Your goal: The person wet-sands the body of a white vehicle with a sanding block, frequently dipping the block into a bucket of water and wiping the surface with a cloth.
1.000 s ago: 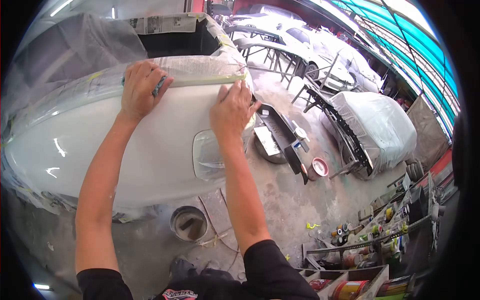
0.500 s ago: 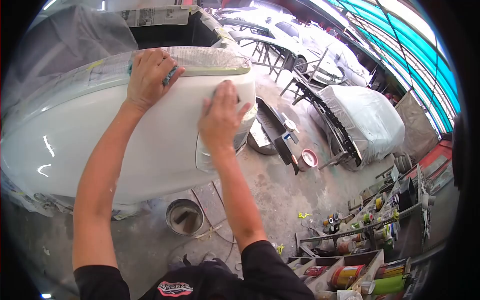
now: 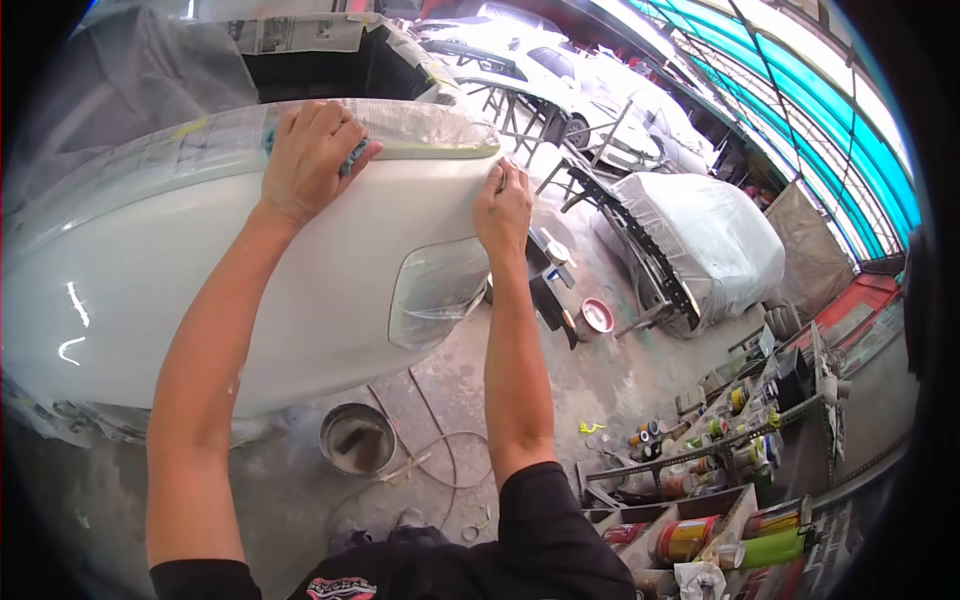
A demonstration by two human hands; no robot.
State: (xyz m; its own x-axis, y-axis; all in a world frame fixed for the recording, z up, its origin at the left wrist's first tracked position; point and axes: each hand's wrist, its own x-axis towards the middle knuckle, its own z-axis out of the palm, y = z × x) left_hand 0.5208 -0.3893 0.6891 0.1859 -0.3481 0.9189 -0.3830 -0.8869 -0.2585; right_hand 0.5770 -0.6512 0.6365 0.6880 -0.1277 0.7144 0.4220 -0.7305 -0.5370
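Note:
A white car body panel [image 3: 250,290] curves across the left side of the head view. On its upper edge, against the masking film, rests my left hand [image 3: 315,165], closed around a crumpled blue-green cloth [image 3: 354,157]. My right hand [image 3: 503,210] is at the panel's right corner, its fingers bent over the edge. A small part of something dark shows at those fingertips, too little to name. Below that hand sits a film-covered light [image 3: 435,290] set into the panel.
A bucket [image 3: 357,440] with dark blocks in it stands on the floor near a hose [image 3: 452,470]. At the right are shelves of paint cans [image 3: 688,538], a film-wrapped car part [image 3: 705,235] and a red-rimmed tub [image 3: 597,316]. Masking newspaper [image 3: 300,35] lines the opening above.
My right hand has moved right, from the panel's face to its corner edge, uncovering the light. My left hand stays in nearly the same place with the cloth. The view has shifted slightly.

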